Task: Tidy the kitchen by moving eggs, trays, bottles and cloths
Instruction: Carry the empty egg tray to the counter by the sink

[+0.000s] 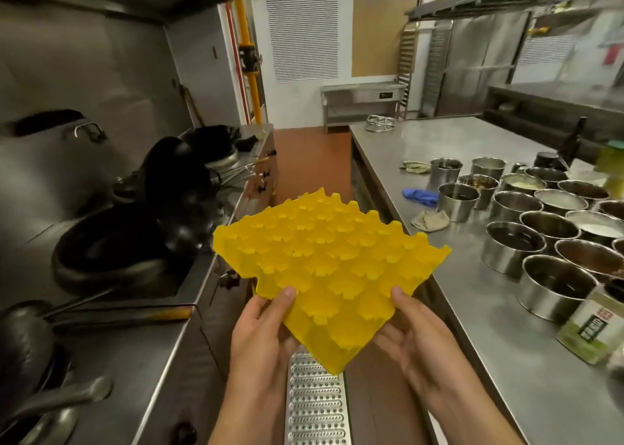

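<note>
A yellow egg tray (332, 262) is gripped by both the left hand (261, 329) and the right hand (410, 333) over the aisle between the wok range (111, 252) and the steel counter (472, 302).

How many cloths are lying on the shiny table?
3 on the counter: a crumpled pale cloth farthest back, a blue cloth beside the metal pots, and a beige cloth nearest. More may hide behind the pots.

No legible text on bottle label (591, 330)
</note>
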Demonstrator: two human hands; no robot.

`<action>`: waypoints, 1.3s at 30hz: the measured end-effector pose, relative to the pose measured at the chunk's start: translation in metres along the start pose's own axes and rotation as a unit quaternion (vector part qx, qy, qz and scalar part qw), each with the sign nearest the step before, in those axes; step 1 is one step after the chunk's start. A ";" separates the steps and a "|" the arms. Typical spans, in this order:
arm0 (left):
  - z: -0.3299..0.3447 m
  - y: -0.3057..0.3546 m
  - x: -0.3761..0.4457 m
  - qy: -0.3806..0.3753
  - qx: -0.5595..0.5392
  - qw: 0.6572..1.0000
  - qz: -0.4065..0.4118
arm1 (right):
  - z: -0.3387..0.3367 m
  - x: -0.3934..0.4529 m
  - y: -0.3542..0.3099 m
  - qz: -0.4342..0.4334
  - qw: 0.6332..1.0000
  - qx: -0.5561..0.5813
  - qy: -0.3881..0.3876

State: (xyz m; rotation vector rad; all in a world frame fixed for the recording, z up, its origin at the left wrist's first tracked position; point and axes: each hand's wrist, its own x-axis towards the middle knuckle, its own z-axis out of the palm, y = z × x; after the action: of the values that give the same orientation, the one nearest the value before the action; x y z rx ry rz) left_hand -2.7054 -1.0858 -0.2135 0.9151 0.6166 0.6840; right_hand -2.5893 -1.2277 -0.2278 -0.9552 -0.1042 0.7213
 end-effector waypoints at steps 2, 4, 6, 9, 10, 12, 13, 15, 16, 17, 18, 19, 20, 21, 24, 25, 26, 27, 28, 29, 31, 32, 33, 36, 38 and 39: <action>0.001 0.003 0.026 -0.014 -0.004 1.000 0.000 | 0.008 0.019 0.000 -0.004 1.000 -0.002 0.003; 0.004 0.006 0.047 -0.029 -0.002 1.000 -0.005 | 0.013 0.035 -0.004 -0.003 1.000 0.000 0.005; 0.011 0.009 0.065 -0.042 0.000 0.999 -0.008 | 0.016 0.053 -0.009 -0.007 1.000 -0.004 0.011; 0.021 0.005 0.096 -0.044 -0.003 0.999 -0.009 | 0.016 0.084 -0.016 -0.014 1.000 -0.015 0.020; 0.024 0.003 0.107 -0.040 -0.003 0.999 -0.011 | 0.015 0.095 -0.017 -0.012 1.000 -0.018 0.023; 0.032 -0.002 0.129 -0.030 -0.004 0.999 -0.020 | 0.010 0.119 -0.021 -0.002 0.999 -0.015 0.029; 0.037 -0.005 0.140 -0.024 -0.005 0.999 -0.025 | 0.008 0.131 -0.023 0.003 0.999 -0.013 0.029; 0.049 -0.011 0.163 -0.015 -0.002 0.999 -0.030 | 0.001 0.161 -0.028 0.013 0.999 -0.006 0.028; 0.057 -0.014 0.176 -0.013 -0.001 1.000 -0.029 | -0.002 0.178 -0.032 0.017 0.999 -0.004 0.028; 0.066 -0.016 0.189 -0.009 0.000 1.000 -0.027 | -0.006 0.196 -0.038 0.021 0.999 -0.005 0.027; 0.077 -0.018 0.203 -0.005 -0.001 1.000 -0.024 | -0.008 0.215 -0.045 0.024 0.999 -0.006 0.024; 0.088 -0.019 0.217 0.000 -0.001 1.000 -0.021 | -0.010 0.234 -0.054 0.025 0.999 -0.010 0.021; 0.100 -0.019 0.231 0.003 -0.002 1.000 -0.018 | -0.011 0.252 -0.064 0.023 0.999 -0.017 0.017; 0.112 -0.019 0.244 0.006 -0.003 1.000 -0.015 | -0.011 0.270 -0.075 0.017 0.999 -0.025 0.012; 0.147 -0.015 0.283 0.013 -0.004 1.000 -0.007 | -0.011 0.317 -0.105 -0.002 0.999 -0.032 -0.007; 0.156 -0.014 0.294 0.014 -0.006 1.000 -0.003 | -0.012 0.331 -0.113 -0.007 0.999 -0.032 -0.016; 0.164 -0.013 0.304 0.015 -0.010 1.000 0.002 | -0.012 0.343 -0.120 -0.009 0.999 -0.032 -0.026; 0.171 -0.012 0.312 0.016 -0.012 1.000 0.007 | -0.011 0.354 -0.125 -0.009 0.999 -0.031 -0.034; 0.177 -0.011 0.320 0.017 -0.012 1.000 0.012 | -0.011 0.364 -0.130 -0.008 0.999 -0.027 -0.039; 0.182 -0.010 0.327 0.019 -0.011 1.000 0.016 | -0.011 0.374 -0.132 -0.006 0.999 -0.021 -0.044; 0.189 -0.008 0.342 0.024 -0.008 1.000 0.019 | -0.011 0.391 -0.136 0.004 0.999 -0.008 -0.047; 0.193 -0.007 0.349 0.026 -0.006 1.000 0.017 | -0.011 0.399 -0.138 0.006 0.999 -0.005 -0.045; 0.196 -0.007 0.357 0.027 -0.005 1.000 0.014 | -0.011 0.408 -0.139 0.007 0.999 -0.003 -0.044; 0.204 -0.009 0.385 0.024 -0.007 1.000 0.007 | -0.012 0.436 -0.144 0.008 0.999 -0.005 -0.046; 0.207 -0.012 0.406 0.023 -0.006 1.000 0.003 | -0.012 0.457 -0.146 0.011 0.999 -0.009 -0.043; 0.207 -0.014 0.418 0.023 -0.006 1.000 -0.001 | -0.012 0.467 -0.145 0.013 0.999 -0.011 -0.041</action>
State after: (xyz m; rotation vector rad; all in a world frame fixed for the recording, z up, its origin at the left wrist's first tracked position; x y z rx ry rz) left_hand -2.2866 -0.8805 -0.2055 0.8887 0.6539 0.7072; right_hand -2.1522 -1.0071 -0.2269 -0.9506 -0.1719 0.7844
